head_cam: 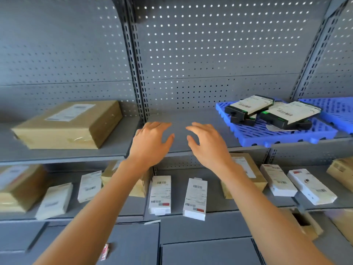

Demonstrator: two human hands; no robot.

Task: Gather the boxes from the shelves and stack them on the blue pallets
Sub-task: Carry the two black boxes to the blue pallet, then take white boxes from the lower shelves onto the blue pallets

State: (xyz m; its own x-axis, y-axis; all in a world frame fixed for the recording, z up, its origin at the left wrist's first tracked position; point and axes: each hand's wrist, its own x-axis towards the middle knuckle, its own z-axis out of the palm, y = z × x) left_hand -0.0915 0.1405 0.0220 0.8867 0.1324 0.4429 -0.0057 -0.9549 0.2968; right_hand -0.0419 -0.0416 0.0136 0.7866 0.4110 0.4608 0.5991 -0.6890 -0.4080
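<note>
Hovering both hands over bare grey shelf, left hand and right hand empty, fingers spread, I judge I'm between picks. Black-edged flat boxes sit stacked on the ribbed blue pallet far right; a taped brown box waits left.

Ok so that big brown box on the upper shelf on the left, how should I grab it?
Take the big brown box with both hands on its two short ends, coming from the front edge of the shelf. It lies flat, wide and low, too broad for a one-hand grip. Both the left hand and right hand are empty and open.
</note>
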